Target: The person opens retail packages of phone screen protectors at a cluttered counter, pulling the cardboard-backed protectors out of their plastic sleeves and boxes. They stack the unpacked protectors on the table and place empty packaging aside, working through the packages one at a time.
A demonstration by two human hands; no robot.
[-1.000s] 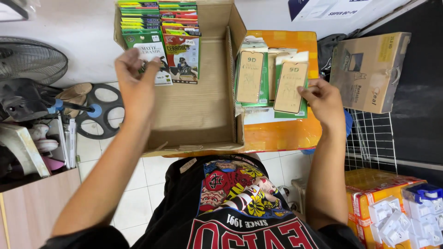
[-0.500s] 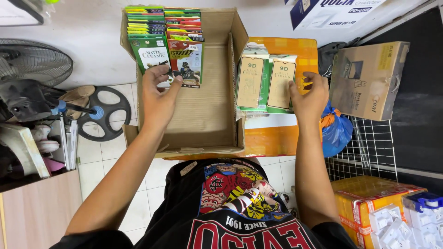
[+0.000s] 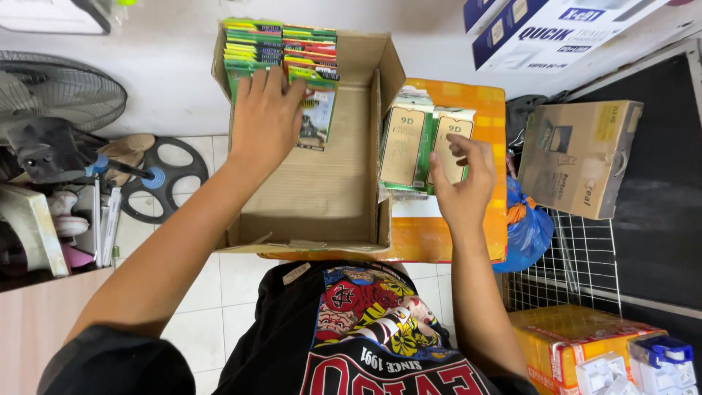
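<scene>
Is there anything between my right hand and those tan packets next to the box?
Nothing visible: the right hand lies directly on the tan packets, outside the right wall of the cardboard box.

Open cardboard box [image 3: 322, 197] sits dead ahead of me, two rows of packets [image 3: 281, 51] stacked against its far wall, my left hand [image 3: 265, 121] flat on them. Just right of the box, outside its wall, a second batch of flat packs [image 3: 409, 143] lies on a box top [image 3: 479, 102], my right hand [image 3: 462, 183] on the rightmost pack. Fan [image 3: 51, 95] and reel [image 3: 162, 179] on the floor far left; carton [image 3: 581, 157] and wire rack [image 3: 585, 267] to the right, more cartons [image 3: 556, 29] behind.
</scene>
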